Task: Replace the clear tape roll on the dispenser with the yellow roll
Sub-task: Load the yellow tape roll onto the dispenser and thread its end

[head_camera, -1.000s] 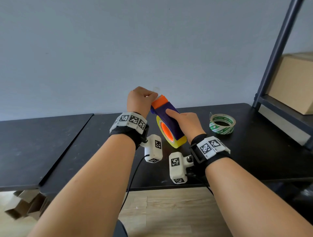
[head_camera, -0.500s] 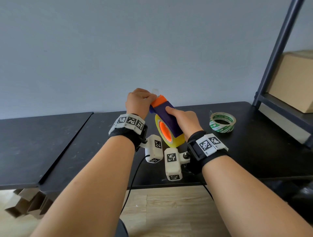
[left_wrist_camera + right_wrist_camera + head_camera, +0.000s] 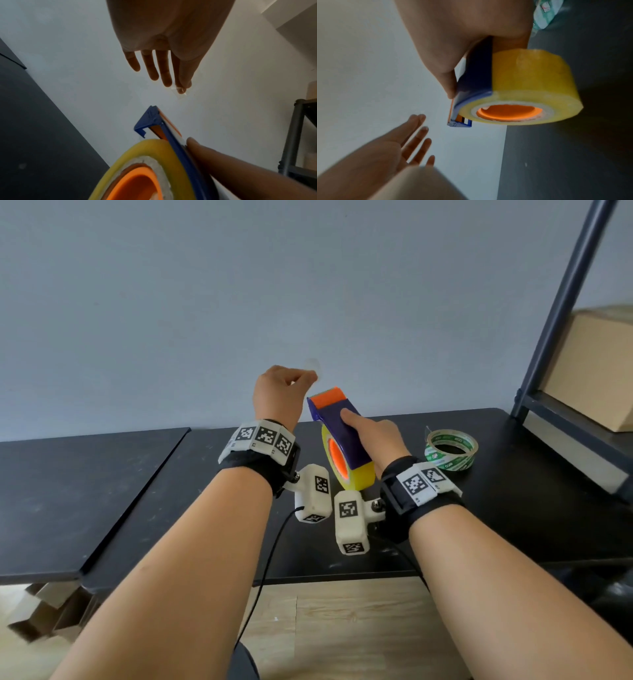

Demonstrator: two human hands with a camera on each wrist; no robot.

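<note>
My right hand (image 3: 370,436) grips the blue and orange dispenser (image 3: 342,422) from the right, index finger lying along its top. The dispenser stands tilted on the black table (image 3: 513,508). The yellow roll (image 3: 359,477) sits on its orange hub, as the left wrist view (image 3: 154,146) and right wrist view (image 3: 530,74) also show. Just above and left of the dispenser's tip, my left hand (image 3: 310,376) pinches a small scrap of clear tape (image 3: 180,90) between thumb and index, other fingers straight. The clear roll (image 3: 450,450), printed green, lies flat to the right.
A second black tabletop (image 3: 68,491) adjoins on the left with a seam between. A dark metal shelf frame (image 3: 555,320) stands at the right and carries a cardboard box (image 3: 596,371). A plain wall is close behind. Cardboard pieces (image 3: 44,611) lie on the floor lower left.
My left hand has lifted slightly off the dispenser's orange tip, with the clear scrap in its pinch, and a gap has opened. The right hand keeps the dispenser almost where it was.
</note>
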